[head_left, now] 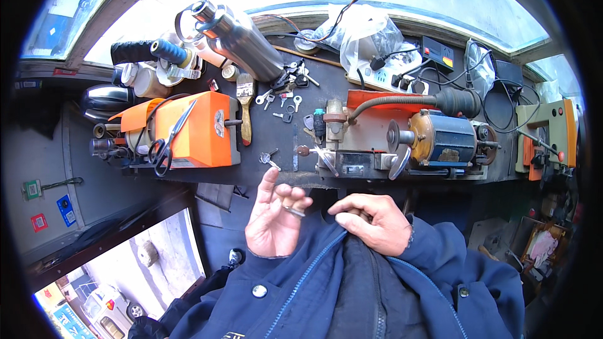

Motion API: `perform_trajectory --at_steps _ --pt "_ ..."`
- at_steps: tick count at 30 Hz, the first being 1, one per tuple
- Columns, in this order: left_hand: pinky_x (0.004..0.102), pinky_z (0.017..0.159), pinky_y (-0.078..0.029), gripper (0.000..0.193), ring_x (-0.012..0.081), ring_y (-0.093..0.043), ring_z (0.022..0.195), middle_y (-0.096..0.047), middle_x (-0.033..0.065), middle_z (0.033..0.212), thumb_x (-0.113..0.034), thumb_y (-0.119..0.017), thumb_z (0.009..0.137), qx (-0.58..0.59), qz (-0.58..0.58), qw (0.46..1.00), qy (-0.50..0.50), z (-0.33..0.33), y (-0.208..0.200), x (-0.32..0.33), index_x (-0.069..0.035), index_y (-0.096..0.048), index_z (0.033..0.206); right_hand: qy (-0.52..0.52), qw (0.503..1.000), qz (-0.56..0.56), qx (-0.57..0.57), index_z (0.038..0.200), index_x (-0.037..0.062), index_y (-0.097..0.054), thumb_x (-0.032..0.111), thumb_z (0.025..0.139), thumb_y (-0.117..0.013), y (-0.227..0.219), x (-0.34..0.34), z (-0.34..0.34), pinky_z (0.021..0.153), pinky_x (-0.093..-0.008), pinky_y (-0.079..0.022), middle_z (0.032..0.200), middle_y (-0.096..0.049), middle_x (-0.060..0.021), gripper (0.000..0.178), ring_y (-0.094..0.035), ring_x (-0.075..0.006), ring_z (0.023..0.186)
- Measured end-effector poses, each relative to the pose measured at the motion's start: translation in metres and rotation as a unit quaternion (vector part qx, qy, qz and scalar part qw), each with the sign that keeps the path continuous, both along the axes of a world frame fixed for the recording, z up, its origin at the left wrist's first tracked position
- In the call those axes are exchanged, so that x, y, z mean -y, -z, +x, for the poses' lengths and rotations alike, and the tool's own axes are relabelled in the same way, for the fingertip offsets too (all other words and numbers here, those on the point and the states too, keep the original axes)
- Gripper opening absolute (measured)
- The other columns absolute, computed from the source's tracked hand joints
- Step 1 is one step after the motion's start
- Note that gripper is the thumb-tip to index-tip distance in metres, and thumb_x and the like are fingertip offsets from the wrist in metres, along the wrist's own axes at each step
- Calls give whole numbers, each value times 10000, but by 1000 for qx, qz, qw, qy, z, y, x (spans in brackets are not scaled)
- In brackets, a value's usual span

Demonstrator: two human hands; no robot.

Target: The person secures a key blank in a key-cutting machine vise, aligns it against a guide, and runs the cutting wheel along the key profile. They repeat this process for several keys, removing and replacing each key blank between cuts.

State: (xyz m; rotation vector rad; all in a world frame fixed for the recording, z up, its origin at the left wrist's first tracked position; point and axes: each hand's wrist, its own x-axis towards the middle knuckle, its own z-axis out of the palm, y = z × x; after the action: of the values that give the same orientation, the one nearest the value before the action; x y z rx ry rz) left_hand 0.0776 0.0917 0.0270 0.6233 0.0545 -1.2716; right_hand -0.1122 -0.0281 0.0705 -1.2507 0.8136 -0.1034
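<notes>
Apparently, in the head view, midway through handling a small piece in front of the body, with both hands lifted just short of the bench (271, 137). In the left hand (272, 223), palm turned up, a small metal piece (296, 212), lightly gripped among the half-curled fingers, with one digit stretched toward the bench edge; perhaps a key, but too small to tell for sure. Opposite, near but apart, the right hand (377, 223), back upward, fingers bent and drawn together at the tips; cannot tell from here whether around something or around nothing. Just beyond the stretched digit, at the bench edge, a cluster of keys (270, 161), with no telling whether touched. Farther back, loose keys (297, 99) beside a flat brush (245, 127) and a steel flask (250, 47). To the left, an orange-covered machine (210, 135) with scissors (169, 140) on top; to the right, a machine with a blue motor (453, 138). By judgement, a step of holding and looking over or passing between hands, not of working at either machine. For the next move, calls for a surer pinch on the metal piece and a steady right hand to meet it.
</notes>
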Motion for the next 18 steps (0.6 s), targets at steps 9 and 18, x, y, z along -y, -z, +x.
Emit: perform_trajectory --at_steps 9,18 --pt "503 1146 -354 505 336 -368 1438 -571 155 1332 -36 -496 985 -6 -22 998 66 -35 -14 8 -70 -376 1475 -25 994 -108 12 986 -1 -677 52 871 -718 1 -3 13 497 -219 -376 643 -531 9 133 -452 -19 536" --pt "451 1135 -365 463 338 -421 1394 -540 221 1376 -140 -443 1021 -2 10 993 115 -45 -20 13 -23 -379 1464 67 997 -31 2 937 -21 -670 43 883 -717 7 -10 -6 532 -202 -398 684 -596 16 96 -482 1 587"
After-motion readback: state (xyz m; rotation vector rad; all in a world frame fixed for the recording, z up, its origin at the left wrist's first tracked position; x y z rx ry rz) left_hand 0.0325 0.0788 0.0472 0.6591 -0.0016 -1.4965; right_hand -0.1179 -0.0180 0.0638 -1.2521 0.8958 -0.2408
